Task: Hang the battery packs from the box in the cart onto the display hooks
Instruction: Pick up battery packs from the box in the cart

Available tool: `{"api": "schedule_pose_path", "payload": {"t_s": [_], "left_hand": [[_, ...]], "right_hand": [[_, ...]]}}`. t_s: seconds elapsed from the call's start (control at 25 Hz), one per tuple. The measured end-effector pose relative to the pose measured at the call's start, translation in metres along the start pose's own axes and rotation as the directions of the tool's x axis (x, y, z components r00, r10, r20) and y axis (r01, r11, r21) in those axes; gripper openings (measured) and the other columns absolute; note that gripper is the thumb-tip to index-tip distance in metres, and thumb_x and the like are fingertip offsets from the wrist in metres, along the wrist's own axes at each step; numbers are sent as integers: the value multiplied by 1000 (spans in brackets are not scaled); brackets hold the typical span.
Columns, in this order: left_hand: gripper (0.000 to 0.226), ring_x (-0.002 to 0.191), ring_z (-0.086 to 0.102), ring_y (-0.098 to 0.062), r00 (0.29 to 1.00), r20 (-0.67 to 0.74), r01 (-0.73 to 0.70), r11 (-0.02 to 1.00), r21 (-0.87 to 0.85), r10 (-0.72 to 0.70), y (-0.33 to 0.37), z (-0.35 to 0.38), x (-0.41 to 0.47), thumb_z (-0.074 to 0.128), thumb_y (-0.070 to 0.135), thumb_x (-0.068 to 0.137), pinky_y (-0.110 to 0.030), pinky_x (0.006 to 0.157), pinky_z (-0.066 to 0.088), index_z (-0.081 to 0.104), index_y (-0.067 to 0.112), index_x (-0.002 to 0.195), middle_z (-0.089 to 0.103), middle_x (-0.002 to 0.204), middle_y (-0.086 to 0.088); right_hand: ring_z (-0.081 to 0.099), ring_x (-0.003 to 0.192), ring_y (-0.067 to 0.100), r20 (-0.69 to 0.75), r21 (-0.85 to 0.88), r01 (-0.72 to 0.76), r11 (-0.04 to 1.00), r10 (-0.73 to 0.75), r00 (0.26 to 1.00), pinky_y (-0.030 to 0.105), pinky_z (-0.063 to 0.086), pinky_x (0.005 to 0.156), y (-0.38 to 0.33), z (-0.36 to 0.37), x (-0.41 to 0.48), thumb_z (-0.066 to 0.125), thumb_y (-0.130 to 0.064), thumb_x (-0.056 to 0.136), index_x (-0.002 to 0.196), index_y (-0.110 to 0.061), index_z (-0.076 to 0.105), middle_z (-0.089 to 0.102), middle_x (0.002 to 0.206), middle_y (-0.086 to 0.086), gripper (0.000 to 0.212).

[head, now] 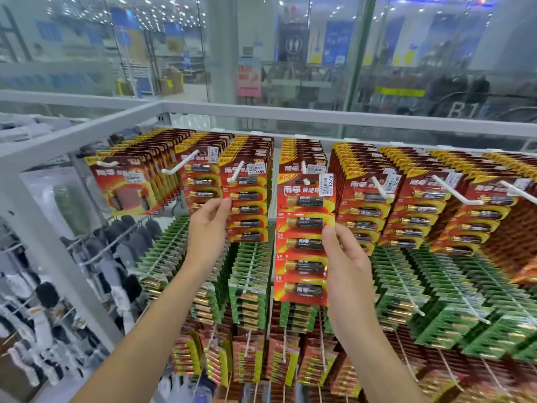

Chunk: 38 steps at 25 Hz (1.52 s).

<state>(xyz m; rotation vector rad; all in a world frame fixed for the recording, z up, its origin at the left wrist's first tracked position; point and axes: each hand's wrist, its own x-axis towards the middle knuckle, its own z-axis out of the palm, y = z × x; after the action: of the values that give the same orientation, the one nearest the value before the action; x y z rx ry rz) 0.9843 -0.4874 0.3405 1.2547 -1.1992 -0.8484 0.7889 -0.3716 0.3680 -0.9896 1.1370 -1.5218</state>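
Observation:
A long red battery pack (302, 228) with a white price sticker hangs at the tip of a white display hook (305, 180) in the top row. My right hand (345, 257) pinches its right edge about halfway down. My left hand (207, 225) pinches the left edge of the neighbouring red pack (247, 205), which hangs on the hook (235, 173) to the left. The cart and its box are out of view.
More full rows of red packs (421, 205) fill the top hooks on both sides. Green packs (406, 286) hang below, with red and yellow ones (247, 359) lower still. A white shelf frame (72, 132) runs along the left and top. Socks (43, 301) hang at the left.

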Motion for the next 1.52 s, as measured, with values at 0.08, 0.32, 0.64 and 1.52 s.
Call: {"api": "schedule_pose_path", "payload": {"t_s": [0.08,0.32,0.64,1.52], "left_hand": [[20,94,70,-5,999,-35,-10,1000,24,11,2,-1,-1,54,46,105,-43,98,58,71,36,111,76,98,14],[32,97,69,-20,997,-71,-27,999,41,30,4,-3,1,56,50,104,-35,85,57,70,25,118,73,100,6],[20,108,69,-12,995,-98,-16,1000,-6,15,-12,-17,-18,58,48,103,-47,101,56,70,36,113,73,111,12],[23,75,70,-20,512,737,548,828,115,-442,-49,284,-301,45,11,108,-30,65,54,67,14,101,76,95,-7]], "right_hand": [[77,89,26,-40,-7,-6,1000,5,999,52,62,76,2,9,15,47,-40,108,107,-30,71,78,103,3,25],[73,94,37,-173,-109,59,992,-77,982,60,59,86,22,21,71,46,-49,106,105,-30,71,74,103,12,32],[60,84,4,-218,-214,82,973,-129,967,25,48,78,42,5,70,53,-42,105,113,-36,65,67,102,-10,15],[68,101,13,-926,-26,-259,966,74,370,38,49,96,92,-361,-237,64,-29,100,103,-23,75,76,97,-11,12]]}}
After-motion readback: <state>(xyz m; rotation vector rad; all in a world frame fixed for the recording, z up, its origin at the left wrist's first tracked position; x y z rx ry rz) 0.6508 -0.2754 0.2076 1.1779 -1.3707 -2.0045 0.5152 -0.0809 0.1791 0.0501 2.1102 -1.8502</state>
